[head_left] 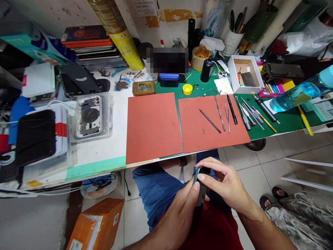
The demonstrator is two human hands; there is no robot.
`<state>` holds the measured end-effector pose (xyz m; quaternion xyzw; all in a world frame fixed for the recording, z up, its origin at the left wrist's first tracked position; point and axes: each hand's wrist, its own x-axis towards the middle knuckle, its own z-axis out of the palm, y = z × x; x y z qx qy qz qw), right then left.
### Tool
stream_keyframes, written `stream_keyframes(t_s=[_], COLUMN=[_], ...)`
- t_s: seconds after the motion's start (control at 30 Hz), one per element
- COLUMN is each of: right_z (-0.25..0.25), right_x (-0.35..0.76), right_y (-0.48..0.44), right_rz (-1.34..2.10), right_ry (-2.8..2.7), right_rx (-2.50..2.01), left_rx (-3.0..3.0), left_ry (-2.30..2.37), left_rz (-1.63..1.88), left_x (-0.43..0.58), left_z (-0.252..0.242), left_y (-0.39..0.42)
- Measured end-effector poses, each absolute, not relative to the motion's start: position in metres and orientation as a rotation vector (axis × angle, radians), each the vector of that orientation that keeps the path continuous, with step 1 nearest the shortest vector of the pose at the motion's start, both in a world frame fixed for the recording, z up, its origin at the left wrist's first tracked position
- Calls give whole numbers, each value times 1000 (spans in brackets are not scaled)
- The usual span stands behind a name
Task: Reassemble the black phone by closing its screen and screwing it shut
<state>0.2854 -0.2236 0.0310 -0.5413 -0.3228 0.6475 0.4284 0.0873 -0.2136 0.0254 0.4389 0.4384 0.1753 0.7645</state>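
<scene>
Over my lap, in front of the table edge, I hold a phone [197, 173] with a blue-teal rounded frame, tilted nearly edge-on to me. My left hand [183, 203] grips its lower left side, the thumb lying along the edge. My right hand [226, 180] has its fingers curled over the top and its thumb pressed on the frame. Much of the phone's face is hidden by my fingers. Nearest on the table are two reddish-brown mats [154, 128]. On the right one lie a thin dark pry tool [210, 121], a metal spudger [220, 114], tweezers [227, 118] and a black pen-like tool [232, 109].
Several screwdrivers [249, 113] and a blue water bottle [299, 92] lie on the right. Behind the mats are a small tin [143, 88], a yellow cap [187, 89] and a white box [246, 74]. A phone housing [89, 116] sits left. A person's sandalled feet [272, 198] show at right.
</scene>
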Motion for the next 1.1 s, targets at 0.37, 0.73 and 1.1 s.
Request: stream_keyframes(t_s=[0.37,0.73,1.1], right_z=[38,45,44], right_x=[277,275,272], right_y=[-222,-217,-242], right_rz=[1444,1423,1207], right_ry=[-923,-938,-585], right_rx=[-1513,-1556,-1645], left_rx=[1011,933,307], left_ry=[902,893,774], left_rz=[284,277,286], left_x=[87,89,90], left_z=[20,16,20], left_y=[-210,-211,-198])
